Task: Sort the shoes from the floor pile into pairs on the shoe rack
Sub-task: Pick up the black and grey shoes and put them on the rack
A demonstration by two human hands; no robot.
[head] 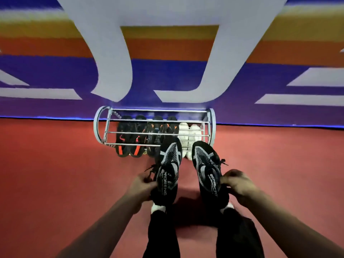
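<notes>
On the side of the first black shoe point(168, 170) white letters run along its length; only the end, "ORENE", can be read with some safety. The second black shoe point(206, 168) has similar white letters that look like "ZENSCA", with a smaller line under them which is too small to read. Both shoes are of black knitted cloth with grey and white dotted bands crossing on the side, and both have black laces hanging loose.

The left hand point(143, 185) grips the first shoe near its heel, the fingers curled round it. The right hand point(236, 183) grips the second shoe in the same way. The two shoes are in the air, side by side but apart, toes pointing toward the shoe rack point(98, 125).

The rack is of metal bars and stands on the red floor point(55, 174), against the wall point(55, 75). In it stand a black pair with orange marks point(128, 144), beside it a dark pair point(156, 131), and a white pair point(189, 135) at the right end. The wall has blue, orange and yellow stripes and very large white letters, cut off by the edge, so no word can be read.
</notes>
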